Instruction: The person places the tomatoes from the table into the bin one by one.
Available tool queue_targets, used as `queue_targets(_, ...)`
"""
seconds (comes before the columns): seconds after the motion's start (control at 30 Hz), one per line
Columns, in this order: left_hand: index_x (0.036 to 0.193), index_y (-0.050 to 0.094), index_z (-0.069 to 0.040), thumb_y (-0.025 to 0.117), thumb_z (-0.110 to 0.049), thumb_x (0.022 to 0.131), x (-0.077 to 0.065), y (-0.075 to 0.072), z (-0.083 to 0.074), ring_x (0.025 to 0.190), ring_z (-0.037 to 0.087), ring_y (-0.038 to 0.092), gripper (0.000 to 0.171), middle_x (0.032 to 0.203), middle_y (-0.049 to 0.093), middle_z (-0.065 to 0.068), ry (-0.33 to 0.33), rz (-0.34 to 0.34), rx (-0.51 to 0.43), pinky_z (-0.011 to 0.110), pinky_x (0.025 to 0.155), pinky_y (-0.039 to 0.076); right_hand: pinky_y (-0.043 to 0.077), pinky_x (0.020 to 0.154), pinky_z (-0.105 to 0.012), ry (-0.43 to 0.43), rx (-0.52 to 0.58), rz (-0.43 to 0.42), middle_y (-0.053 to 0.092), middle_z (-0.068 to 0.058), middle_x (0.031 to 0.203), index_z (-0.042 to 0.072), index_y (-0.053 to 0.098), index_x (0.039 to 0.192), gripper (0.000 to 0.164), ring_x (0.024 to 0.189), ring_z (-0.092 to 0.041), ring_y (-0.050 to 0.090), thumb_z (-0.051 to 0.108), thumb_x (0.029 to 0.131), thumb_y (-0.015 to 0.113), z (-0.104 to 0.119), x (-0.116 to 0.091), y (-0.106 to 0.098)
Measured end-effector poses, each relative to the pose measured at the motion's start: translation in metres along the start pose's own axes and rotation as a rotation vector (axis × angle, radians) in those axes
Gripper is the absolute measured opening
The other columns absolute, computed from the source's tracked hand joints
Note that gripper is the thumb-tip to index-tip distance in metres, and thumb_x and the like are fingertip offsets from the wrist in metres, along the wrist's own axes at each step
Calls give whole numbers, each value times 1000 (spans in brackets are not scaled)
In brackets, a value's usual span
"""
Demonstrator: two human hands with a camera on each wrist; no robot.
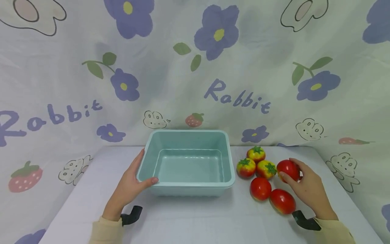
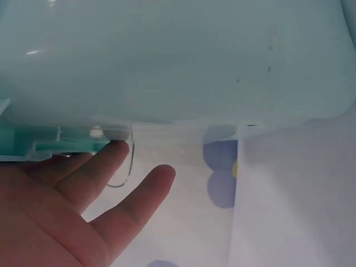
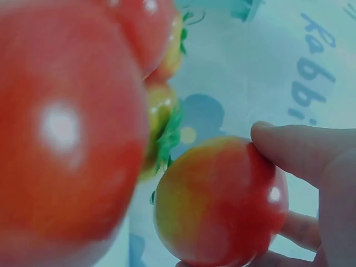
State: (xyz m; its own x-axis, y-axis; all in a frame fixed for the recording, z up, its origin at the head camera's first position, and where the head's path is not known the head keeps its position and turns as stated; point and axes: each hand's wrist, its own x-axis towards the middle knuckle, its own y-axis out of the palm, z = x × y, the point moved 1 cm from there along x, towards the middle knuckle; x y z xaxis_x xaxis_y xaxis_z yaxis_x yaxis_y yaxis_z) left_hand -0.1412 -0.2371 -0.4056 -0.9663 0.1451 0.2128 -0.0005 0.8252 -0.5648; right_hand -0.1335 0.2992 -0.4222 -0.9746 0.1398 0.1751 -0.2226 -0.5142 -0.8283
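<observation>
A pale blue-green plastic basin [image 1: 192, 169] stands mid-table with its hollow facing up. My left hand [image 1: 132, 183] holds its left front corner, thumb over the rim; in the left wrist view the fingers [image 2: 139, 203] reach along the underside of the rim. At the right, my right hand [image 1: 307, 184] grips a shiny red tomato [image 1: 287, 170] between thumb and fingers. The right wrist view shows that tomato [image 3: 222, 206] turning yellow on one side. Beside it lie several more: yellow-red ones with green leafy tops [image 1: 256, 154] and red ones [image 1: 282, 201].
A white cloth covers the table [image 1: 195, 220]. Behind it hangs a pale curtain [image 1: 170, 84] printed with flowers, rabbits and lettering. Black straps [image 1: 131, 215] sit at both wrists, by the cream sleeves.
</observation>
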Motion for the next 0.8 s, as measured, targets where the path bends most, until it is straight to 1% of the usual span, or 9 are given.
queue_targets(0.13,163,11,-18,81,-28,84,2,0,0,133,38,41,107,165,22,14,-5,1,12,65,101,40,54,66,-37,-37,26,-49,56,-29,123,-4,45,143,74,100,-40,52,35,89,77,11,-1,-4)
queue_targets(0.23,163,10,-20,81,-28,85,2,0,0,133,39,40,106,165,22,15,-13,1,25,66,102,39,53,70,-35,-67,54,-73,57,-28,125,-3,46,143,73,104,-39,53,32,87,79,21,-1,-4)
queue_targets(0.3,163,10,-20,80,-28,85,2,1,1,132,39,41,105,165,22,15,-14,5,30,66,101,40,53,72,-36,-82,76,-85,57,-27,125,-2,46,143,72,106,-39,53,30,87,80,27,-2,-4)
queue_targets(0.53,163,8,-21,80,-26,85,-2,-1,2,136,41,36,106,165,19,17,-18,5,37,70,103,35,56,79,-47,-136,148,-104,58,-22,130,2,46,144,70,111,-37,55,26,88,79,48,-3,5)
queue_targets(0.6,163,8,-20,80,-25,85,-2,-1,3,136,41,36,106,165,20,16,-16,4,35,70,103,36,56,80,-47,-146,160,-110,59,-21,130,3,47,144,69,112,-36,56,27,88,79,52,-3,8)
queue_targets(0.8,163,9,-16,80,-25,85,1,2,4,135,43,38,106,164,20,20,-14,7,24,71,101,37,59,79,-51,-128,233,-78,57,-18,133,7,45,146,71,111,-35,56,33,89,78,67,-3,15)
